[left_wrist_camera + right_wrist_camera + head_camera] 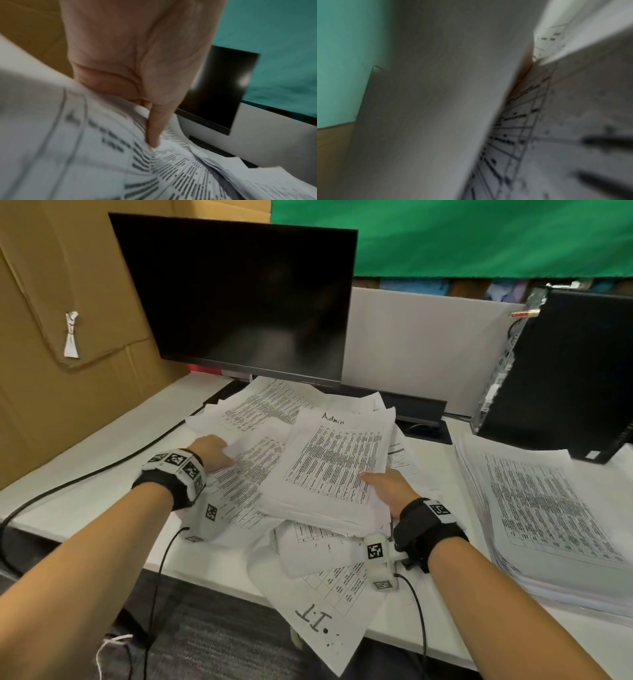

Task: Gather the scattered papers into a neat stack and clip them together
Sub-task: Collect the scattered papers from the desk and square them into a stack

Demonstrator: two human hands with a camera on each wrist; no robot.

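Head view: right hand [388, 487] grips the "Admin" bundle [334, 463]'s near-right corner, left hand [214, 451] pinches loose sheets [239, 481] just left.

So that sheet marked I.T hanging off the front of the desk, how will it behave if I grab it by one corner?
The I.T sheet looks like a single thin page, so it would probably flop and bend. It overhangs the desk edge with other papers on its far end, so tugging may drag those or tear it.
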